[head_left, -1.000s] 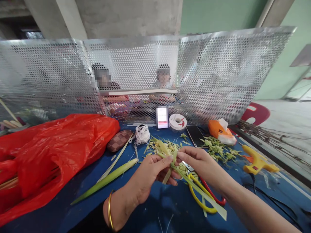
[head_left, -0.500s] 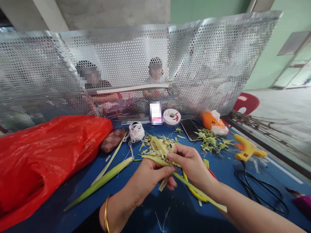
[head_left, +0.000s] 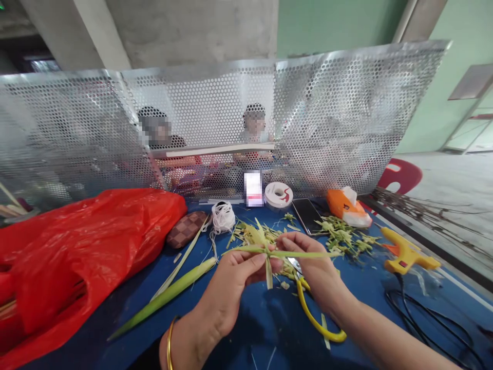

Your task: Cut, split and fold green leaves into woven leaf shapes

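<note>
1. A leaf piece (head_left: 269, 253), made of pale green strips that cross at a small centre, is held above the middle of a blue tabletop (head_left: 234, 341), between two bare hands.
2. Its longest strip points to 3 o'clock and passes in front of the right hand (head_left: 314, 272). Another points to 9 o'clock, so the long axis lies nearly level, side to side. A shorter tail hangs toward 6 o'clock. A pointed end toward 11 o'clock overlaps the scraps (head_left: 241, 234) behind, making its outline hard to tell.
3. The left hand (head_left: 234, 275) has its grip pinched: thumb and forefinger are together on the leaf piece, beside the crossing.
4. The right hand's grip is curled just beside the crossing, at 2 o'clock, partly behind the long strip. Whether its fingertips are closed on it cannot be told.
5. Around the crossing, on the tabletop: twine (head_left: 223, 218) at 10 o'clock; a green leaf (head_left: 165, 297) at 8, its tip pointing to 8; yellow-handled scissors (head_left: 315, 322) at 5; a glue gun (head_left: 406, 254) at 3.
</note>
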A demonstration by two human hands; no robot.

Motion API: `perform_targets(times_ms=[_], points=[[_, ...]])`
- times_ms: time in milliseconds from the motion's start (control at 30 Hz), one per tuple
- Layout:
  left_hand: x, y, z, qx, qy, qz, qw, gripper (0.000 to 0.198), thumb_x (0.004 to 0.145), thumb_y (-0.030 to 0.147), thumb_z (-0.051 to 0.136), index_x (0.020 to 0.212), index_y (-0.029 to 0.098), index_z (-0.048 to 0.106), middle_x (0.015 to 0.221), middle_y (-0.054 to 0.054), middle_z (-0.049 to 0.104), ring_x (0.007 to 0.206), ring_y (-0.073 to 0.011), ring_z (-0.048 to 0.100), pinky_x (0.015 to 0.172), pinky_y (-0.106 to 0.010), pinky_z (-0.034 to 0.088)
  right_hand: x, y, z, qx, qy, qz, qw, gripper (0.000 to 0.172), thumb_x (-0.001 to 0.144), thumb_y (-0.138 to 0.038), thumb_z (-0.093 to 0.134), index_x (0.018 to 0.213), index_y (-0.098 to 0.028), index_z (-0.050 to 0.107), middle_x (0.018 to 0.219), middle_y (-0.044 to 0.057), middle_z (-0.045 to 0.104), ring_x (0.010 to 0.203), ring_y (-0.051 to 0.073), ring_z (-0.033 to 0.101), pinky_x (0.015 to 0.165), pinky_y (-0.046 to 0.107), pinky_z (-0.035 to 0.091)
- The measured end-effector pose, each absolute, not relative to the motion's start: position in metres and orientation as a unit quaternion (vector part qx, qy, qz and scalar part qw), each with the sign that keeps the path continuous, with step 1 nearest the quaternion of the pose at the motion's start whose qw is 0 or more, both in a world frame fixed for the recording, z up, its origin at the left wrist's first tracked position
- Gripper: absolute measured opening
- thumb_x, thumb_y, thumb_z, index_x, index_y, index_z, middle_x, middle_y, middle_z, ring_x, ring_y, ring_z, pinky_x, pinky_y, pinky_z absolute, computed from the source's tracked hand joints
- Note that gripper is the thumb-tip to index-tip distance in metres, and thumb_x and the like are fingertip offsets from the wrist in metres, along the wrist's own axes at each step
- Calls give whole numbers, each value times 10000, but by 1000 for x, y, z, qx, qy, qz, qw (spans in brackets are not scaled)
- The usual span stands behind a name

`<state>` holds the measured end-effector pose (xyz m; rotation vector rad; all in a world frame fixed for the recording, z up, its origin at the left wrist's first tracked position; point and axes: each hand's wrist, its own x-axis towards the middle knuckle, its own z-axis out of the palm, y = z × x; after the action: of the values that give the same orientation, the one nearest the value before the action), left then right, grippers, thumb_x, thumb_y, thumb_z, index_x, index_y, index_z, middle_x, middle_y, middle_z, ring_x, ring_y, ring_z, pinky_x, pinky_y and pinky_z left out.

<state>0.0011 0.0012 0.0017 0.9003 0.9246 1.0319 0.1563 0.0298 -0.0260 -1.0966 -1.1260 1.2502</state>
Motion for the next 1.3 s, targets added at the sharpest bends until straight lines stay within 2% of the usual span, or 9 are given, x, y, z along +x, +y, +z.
perform_targets(times_ms=[133,267,367,433,667,767,933,1167,1300], points=[[-4,3,8,416,393,509,643,153,735,209,711,867,164,773,774,-56,750,768,-157,661,841,-278,469,152,17,-15,-434,-513,595,441,145,696,-308,647,662,-169,669,666,18,627,640,159,554,699,308,439],[-2,2,4,420,387,514,641,164,741,197,701,889,176,767,712,-35,715,635,-132,601,680,-263,479,148,2,-3,-393,-570,602,398,161,735,-297,613,649,-184,688,720,25,657,758,187,593,776,313,450],[3,1,-2,416,383,509,649,156,743,198,696,882,173,763,614,-6,644,523,-102,513,537,-233,421,144,-2,-7,-400,-571,589,409,244,787,-381,628,670,-181,705,693,23,662,742,181,595,767,306,454],[5,0,-6,418,381,508,650,134,754,206,684,851,161,763,569,3,598,506,-102,494,506,-231,397,141,-2,-14,-405,-572,572,426,289,809,-388,626,625,-174,688,670,26,662,706,168,594,751,298,455],[7,-3,-8,406,375,518,653,103,738,222,701,771,146,763,524,7,552,500,-111,506,520,-251,423,138,-6,-22,-395,-583,536,466,312,824,-362,608,571,-179,618,587,3,597,608,139,539,614,260,449],[8,-5,-6,390,380,522,657,112,719,230,712,756,137,761,512,5,549,468,-108,489,471,-242,410,137,-11,-20,-401,-599,517,461,348,849,-351,578,550,-175,601,590,11,604,601,137,541,607,255,448],[10,-7,-1,365,386,526,664,113,674,223,732,728,125,750,539,-1,568,434,-96,456,416,-233,401,134,-15,-20,-401,-598,508,472,303,845,-331,578,591,-172,624,590,3,591,576,130,529,575,242,450],[12,-9,2,359,397,528,659,50,661,186,718,643,143,702,525,12,571,419,-78,442,438,-220,395,132,-19,-19,-411,-603,497,469,299,825,-312,582,560,-178,623,575,13,604,580,148,547,577,259,450],[12,-8,-1,348,411,530,655,50,670,193,711,685,146,701,553,7,604,420,-81,459,442,-220,391,130,-20,-22,-418,-603,495,466,310,819,-332,574,552,-178,609,567,13,590,577,151,544,585,269,446]])
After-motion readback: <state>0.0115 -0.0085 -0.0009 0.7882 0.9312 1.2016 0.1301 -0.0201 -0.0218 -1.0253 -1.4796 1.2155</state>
